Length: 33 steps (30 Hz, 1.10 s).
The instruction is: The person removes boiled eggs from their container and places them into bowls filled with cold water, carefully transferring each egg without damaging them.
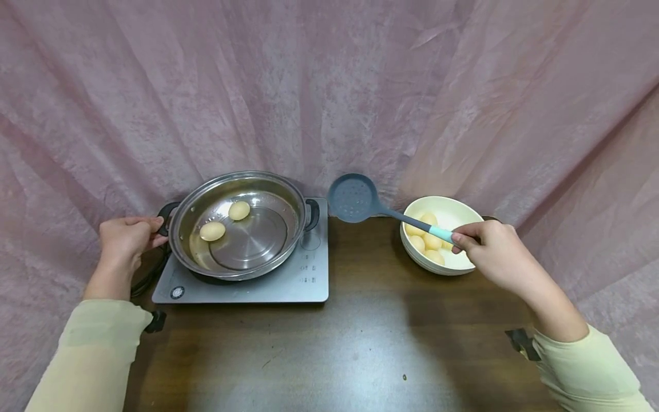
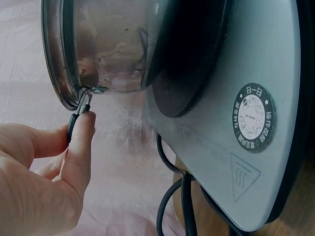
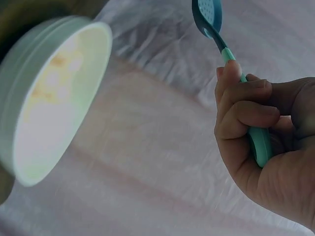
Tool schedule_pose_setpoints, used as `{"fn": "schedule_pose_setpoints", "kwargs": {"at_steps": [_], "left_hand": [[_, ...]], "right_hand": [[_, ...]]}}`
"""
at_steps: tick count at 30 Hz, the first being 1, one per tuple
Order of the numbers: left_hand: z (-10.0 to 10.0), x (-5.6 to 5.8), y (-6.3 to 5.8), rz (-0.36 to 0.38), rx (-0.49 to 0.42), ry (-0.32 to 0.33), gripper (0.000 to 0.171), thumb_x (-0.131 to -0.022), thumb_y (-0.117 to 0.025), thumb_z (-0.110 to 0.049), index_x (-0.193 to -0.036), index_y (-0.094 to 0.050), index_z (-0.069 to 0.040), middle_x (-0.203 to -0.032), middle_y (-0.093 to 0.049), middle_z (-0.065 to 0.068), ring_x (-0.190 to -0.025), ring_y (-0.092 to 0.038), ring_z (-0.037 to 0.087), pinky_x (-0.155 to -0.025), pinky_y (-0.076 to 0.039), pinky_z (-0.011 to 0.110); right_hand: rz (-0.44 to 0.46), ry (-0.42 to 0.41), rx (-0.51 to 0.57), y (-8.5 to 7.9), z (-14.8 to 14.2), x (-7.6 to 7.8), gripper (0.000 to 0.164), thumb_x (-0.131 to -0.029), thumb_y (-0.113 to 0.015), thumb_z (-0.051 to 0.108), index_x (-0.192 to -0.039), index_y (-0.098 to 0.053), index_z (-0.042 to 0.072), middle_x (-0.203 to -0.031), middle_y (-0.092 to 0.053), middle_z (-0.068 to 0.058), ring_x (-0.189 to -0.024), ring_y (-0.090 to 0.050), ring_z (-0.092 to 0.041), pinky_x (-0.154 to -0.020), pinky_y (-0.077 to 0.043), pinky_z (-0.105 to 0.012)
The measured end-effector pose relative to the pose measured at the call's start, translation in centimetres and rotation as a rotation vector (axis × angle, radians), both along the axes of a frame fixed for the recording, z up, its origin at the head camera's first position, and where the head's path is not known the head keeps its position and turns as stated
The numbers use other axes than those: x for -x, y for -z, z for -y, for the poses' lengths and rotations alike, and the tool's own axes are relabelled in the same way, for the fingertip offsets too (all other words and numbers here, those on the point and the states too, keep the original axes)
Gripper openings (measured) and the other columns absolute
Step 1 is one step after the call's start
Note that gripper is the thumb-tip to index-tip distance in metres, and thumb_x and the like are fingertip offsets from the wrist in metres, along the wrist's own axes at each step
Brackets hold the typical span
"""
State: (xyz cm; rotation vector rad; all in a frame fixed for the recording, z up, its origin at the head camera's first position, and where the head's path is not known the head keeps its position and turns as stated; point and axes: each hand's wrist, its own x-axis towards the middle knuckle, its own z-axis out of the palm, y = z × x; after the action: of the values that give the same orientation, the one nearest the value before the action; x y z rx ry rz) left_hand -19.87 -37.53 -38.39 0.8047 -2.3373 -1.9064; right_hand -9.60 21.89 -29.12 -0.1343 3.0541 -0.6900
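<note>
My left hand [image 1: 125, 237] pinches the black side handle [image 2: 74, 123] of a steel pot [image 1: 237, 274]. Two pale, egg-shaped pieces [image 1: 213, 231] lie inside the pot, toward its left and back. With curled fingers, my right hand [image 3: 261, 132] grips the mint-green end of a slotted skimmer [image 1: 353, 198]. The skimmer's grey round head is held out between pot and bowl, and nothing shows on it. Its handle passes above a cream bowl [image 1: 465, 214], which holds several similar pale pieces [image 1: 434, 257]. In the right wrist view the bowl's contents are washed out by glare.
Under the pot is a grey induction cooktop [image 1: 257, 293] with touch marks at its right. Black cables [image 2: 184, 201] run beside its left edge. A pink curtain [image 1: 329, 86] hangs behind the brown wooden table [image 1: 319, 355].
</note>
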Motion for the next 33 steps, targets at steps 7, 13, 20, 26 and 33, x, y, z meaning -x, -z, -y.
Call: {"fn": "schedule_pose_setpoints", "kwargs": {"at_steps": [7, 13, 20, 26, 33], "left_hand": [[-0.1, -0.1, 0.1, -0.010, -0.044, -0.015, 0.003, -0.087, -0.067, -0.014, -0.088, -0.069, -0.014, -0.068, -0.062, -0.006, -0.058, -0.067, 0.012, -0.064, -0.061, 0.028], [-0.3, 0.0, 0.1, -0.006, -0.036, -0.031, 0.003, -0.086, -0.067, -0.013, -0.090, -0.067, -0.014, -0.067, -0.062, -0.007, -0.058, -0.068, 0.011, -0.065, -0.061, 0.028], [-0.3, -0.1, 0.1, 0.009, -0.047, -0.035, 0.006, -0.085, -0.069, -0.015, -0.091, -0.065, -0.014, -0.068, -0.061, -0.005, -0.058, -0.067, 0.012, -0.065, -0.061, 0.028], [-0.1, 0.0, 0.1, -0.019, -0.053, -0.011, 0.005, -0.085, -0.069, -0.016, -0.089, -0.068, -0.014, -0.071, -0.061, -0.007, -0.059, -0.067, 0.012, -0.062, -0.061, 0.026], [-0.2, 0.3, 0.4, 0.010, -0.027, -0.016, 0.014, -0.086, -0.069, -0.018, -0.098, -0.065, -0.012, -0.074, -0.061, -0.009, -0.061, -0.068, 0.011, -0.067, -0.061, 0.028]], "right_hand": [[-0.016, -0.061, 0.034, -0.6, 4.7, 1.7, 0.022, -0.096, -0.053, 0.021, -0.084, -0.071, 0.015, -0.075, -0.066, 0.002, -0.059, -0.044, -0.013, -0.048, -0.037, -0.024], [-0.100, -0.129, 0.027, -0.2, 9.0, 3.2, 0.026, -0.094, -0.053, 0.016, -0.072, -0.065, 0.017, -0.065, -0.059, 0.004, -0.060, -0.047, -0.013, -0.054, -0.039, -0.025], [-0.131, -0.136, -0.017, 0.6, 13.6, 4.0, 0.031, -0.093, -0.055, 0.018, -0.063, -0.057, 0.018, -0.054, -0.046, 0.005, -0.050, -0.043, -0.013, -0.043, -0.037, -0.026], [-0.152, -0.157, -0.082, 1.7, 16.6, 4.6, 0.032, -0.093, -0.056, 0.017, -0.061, -0.056, 0.017, -0.053, -0.043, 0.002, -0.050, -0.042, -0.015, -0.040, -0.035, -0.026], [-0.160, -0.202, -0.169, 3.1, 19.0, 5.0, 0.028, -0.092, -0.057, 0.017, -0.064, -0.059, 0.016, -0.056, -0.050, 0.002, -0.053, -0.047, -0.016, -0.041, -0.038, -0.028]]}}
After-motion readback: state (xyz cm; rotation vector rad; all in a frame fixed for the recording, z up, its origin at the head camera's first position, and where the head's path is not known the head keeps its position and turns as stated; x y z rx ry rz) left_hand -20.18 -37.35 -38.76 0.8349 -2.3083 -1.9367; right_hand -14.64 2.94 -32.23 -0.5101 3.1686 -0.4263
